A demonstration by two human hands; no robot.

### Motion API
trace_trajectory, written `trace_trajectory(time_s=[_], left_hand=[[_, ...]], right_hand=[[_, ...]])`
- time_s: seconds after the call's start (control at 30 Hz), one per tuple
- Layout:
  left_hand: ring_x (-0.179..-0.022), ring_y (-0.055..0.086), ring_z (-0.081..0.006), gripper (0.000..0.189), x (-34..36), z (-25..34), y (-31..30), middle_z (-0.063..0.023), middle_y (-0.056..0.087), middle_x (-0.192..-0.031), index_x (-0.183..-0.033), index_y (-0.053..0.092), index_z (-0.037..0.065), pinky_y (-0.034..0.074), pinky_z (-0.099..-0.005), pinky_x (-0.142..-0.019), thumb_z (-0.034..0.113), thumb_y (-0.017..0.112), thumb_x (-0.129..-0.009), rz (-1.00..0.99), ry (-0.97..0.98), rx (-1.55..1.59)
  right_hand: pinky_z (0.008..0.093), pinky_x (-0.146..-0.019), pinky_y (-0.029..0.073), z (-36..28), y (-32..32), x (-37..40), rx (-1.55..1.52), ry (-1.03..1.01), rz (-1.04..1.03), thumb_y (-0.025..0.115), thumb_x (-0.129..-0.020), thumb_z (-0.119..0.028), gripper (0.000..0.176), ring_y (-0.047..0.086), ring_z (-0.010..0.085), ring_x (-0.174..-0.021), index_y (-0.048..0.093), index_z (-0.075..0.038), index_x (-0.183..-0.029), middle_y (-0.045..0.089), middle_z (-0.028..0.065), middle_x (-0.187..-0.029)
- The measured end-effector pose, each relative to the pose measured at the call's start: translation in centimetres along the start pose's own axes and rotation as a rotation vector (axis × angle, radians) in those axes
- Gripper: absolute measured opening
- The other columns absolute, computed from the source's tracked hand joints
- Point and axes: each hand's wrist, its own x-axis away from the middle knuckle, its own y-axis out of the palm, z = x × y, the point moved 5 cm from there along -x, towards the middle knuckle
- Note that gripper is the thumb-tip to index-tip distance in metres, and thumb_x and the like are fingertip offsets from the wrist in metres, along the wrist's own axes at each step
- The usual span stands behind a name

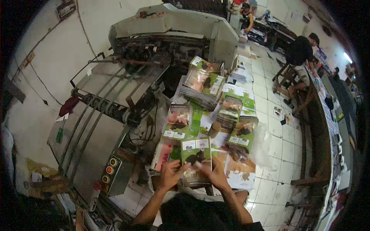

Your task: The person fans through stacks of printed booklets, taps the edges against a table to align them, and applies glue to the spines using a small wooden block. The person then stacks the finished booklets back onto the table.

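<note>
A green-and-brown printed booklet [197, 152] is held upright in front of my body, its top edge over the paper-covered table. My left hand [172, 174] grips its left side, with the thumb on the printed face. On the opposite side my right hand [216, 172] is closed on it too, the thumb near the middle and slightly blurred. Beyond the booklet lie matching printed pieces [178, 120] on the left and a stack of booklets [229, 109] on the right. A brown cylinder [214, 128] stands between them.
A large grey machine [173, 29] with feed bars and push buttons [109, 169] fills the left side. A taller booklet pile [202, 82] rises at the table's back. Clear plastic [264, 144] hangs at the right edge. A person [302, 52] works at a long bench.
</note>
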Motion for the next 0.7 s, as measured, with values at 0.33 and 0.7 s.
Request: trace_trajectory(time_s=[0.33, 0.7], left_hand=[[-0.076, 0.063, -0.0181, 0.040, -16.3, -4.1, -9.2, -0.0102, 0.068, -0.083, -0.095, 0.068, 0.001, 0.051, -0.0322, -0.070, 0.040, 0.073, -0.085, 0.118, -0.077, -0.377], [-0.091, 0.064, -0.0273, 0.046, -9.0, -2.2, -2.8, -0.0177, 0.063, -0.100, -0.101, 0.058, -0.001, 0.050, -0.0358, -0.076, 0.025, 0.085, -0.075, 0.311, 0.043, -0.557]], right_hand=[[0.0267, -0.072, 0.046, -0.8, 0.5, -5.2, -0.289, 0.120, 0.093, 0.074, -0.086, -0.028, 0.034, 0.057, 0.0105, -0.080, 0.066, -0.003, -0.109, 0.066, 0.0026, -0.090], [0.0292, -0.081, 0.047, 2.4, -5.9, -0.9, -0.122, 0.251, -0.045, 0.074, -0.084, -0.028, 0.038, 0.059, 0.0137, -0.090, 0.066, -0.005, -0.113, 0.067, 0.0040, -0.099]])
